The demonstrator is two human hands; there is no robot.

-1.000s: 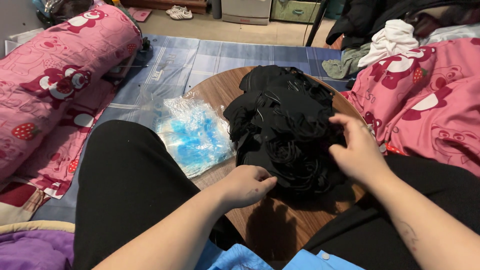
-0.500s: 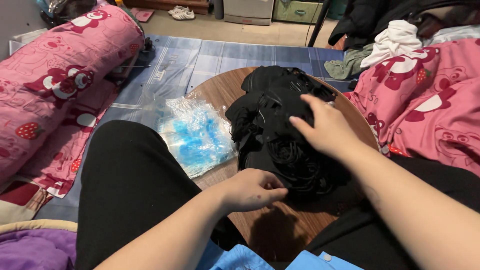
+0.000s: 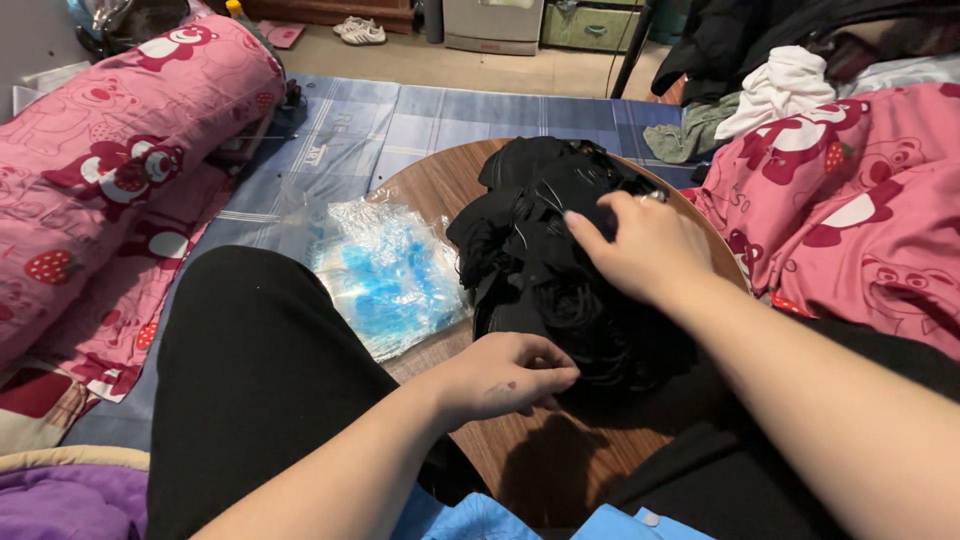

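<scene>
Both hands meet the black cloth pile [image 3: 560,270]: right hand [image 3: 645,245] flat on top, left hand [image 3: 505,375] pinching its near edge

matt black cloth in the heap of garments [image 3: 560,270], soft and creased, with thin glossy threads. smooth brown wood, faintly shiny, on the round table [image 3: 440,185]. crinkled clear plastic bag [image 3: 385,275], glossy over blue. pink printed fabric on the bedding [image 3: 120,150], matt.
</scene>
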